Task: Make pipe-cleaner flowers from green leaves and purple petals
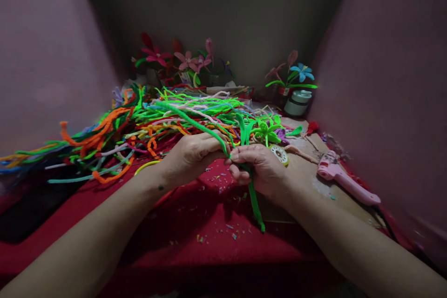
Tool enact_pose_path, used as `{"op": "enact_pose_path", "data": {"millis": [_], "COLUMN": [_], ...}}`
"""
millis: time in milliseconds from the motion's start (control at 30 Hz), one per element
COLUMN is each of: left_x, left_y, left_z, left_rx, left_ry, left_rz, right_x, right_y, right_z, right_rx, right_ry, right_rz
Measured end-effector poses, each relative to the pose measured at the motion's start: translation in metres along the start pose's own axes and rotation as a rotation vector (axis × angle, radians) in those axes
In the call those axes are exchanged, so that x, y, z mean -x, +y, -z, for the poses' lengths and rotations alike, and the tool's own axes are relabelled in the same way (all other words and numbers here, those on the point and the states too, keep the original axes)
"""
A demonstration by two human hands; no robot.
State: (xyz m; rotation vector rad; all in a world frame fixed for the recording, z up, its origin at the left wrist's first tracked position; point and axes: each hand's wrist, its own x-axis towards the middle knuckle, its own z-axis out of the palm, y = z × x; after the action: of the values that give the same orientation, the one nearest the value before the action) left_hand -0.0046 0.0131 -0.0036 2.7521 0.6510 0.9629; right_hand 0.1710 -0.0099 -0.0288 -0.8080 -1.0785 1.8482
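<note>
My left hand [197, 156] is closed on a long green pipe cleaner [190, 121], which arches up to the left over the pile. My right hand [256, 165] pinches a bundle of green pipe cleaners [255, 205]; its looped ends stick up above the fingers and its stem hangs down toward the red cloth. The fingertips of both hands meet at the middle, where the long strand reaches the bundle. What exactly lies between the fingertips is hidden.
Many coloured pipe cleaners [206, 102] are heaped behind my hands. At right lie a pink glue gun [345, 179], a yellow-rimmed white disc [279, 154] and a green flower [267, 131] on a board. Scraps dot the red cloth [209, 247]. Finished flowers [188, 61] stand behind.
</note>
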Motion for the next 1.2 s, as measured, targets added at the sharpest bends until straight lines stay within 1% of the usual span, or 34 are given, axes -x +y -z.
{"op": "enact_pose_path", "data": {"millis": [67,233,433,500,567,633,667,700,767,800,867,933,1000,1033,1100,1200], "left_x": [0.001,0.001,0.005,0.005,0.003,0.000,-0.001,-0.003,-0.005,-0.006,-0.008,-0.011,-0.013,-0.015,-0.017,-0.016], "left_y": [0.001,0.002,0.007,0.011,0.016,0.021,0.023,0.025,0.026,0.026,0.024,0.023,0.022,0.022,0.023,0.023], "left_z": [0.001,0.001,0.000,0.002,0.005,0.009,0.011,0.013,0.016,0.017,0.018,0.017,0.017,0.016,0.015,0.014], "left_rx": [-0.030,-0.001,-0.149,-0.170,-0.122,0.023,0.129,0.250,0.512,0.635,0.836,0.968,1.033,1.049,1.064,1.065], "left_ry": [-0.018,-0.069,-0.173,-0.184,-0.186,-0.206,-0.218,-0.224,-0.221,-0.213,-0.219,-0.242,-0.267,-0.264,-0.233,-0.195], "left_rz": [-0.007,-0.046,-0.041,-0.026,0.055,0.231,0.353,0.485,0.727,0.819,0.934,0.993,1.033,1.042,1.044,1.007], "right_x": [0.000,-0.001,0.002,0.004,0.008,0.013,0.016,0.020,0.027,0.031,0.038,0.041,0.043,0.043,0.042,0.040], "right_y": [-0.001,0.001,0.002,0.000,-0.002,-0.005,-0.006,-0.006,-0.006,-0.005,-0.003,-0.003,-0.003,-0.003,-0.004,-0.008], "right_z": [-0.001,-0.001,-0.004,-0.006,-0.009,-0.013,-0.016,-0.019,-0.025,-0.028,-0.032,-0.033,-0.032,-0.031,-0.029,-0.028], "right_rx": [0.024,0.105,0.243,0.316,0.400,0.544,0.658,0.806,1.158,1.333,1.625,1.804,1.870,1.861,1.769,1.482], "right_ry": [0.012,0.047,0.068,0.066,0.059,0.071,0.098,0.140,0.223,0.246,0.251,0.241,0.246,0.248,0.258,0.306], "right_rz": [-0.005,0.000,-0.022,-0.033,-0.035,0.029,0.109,0.223,0.508,0.652,0.877,1.007,1.050,1.036,0.955,0.759]}}
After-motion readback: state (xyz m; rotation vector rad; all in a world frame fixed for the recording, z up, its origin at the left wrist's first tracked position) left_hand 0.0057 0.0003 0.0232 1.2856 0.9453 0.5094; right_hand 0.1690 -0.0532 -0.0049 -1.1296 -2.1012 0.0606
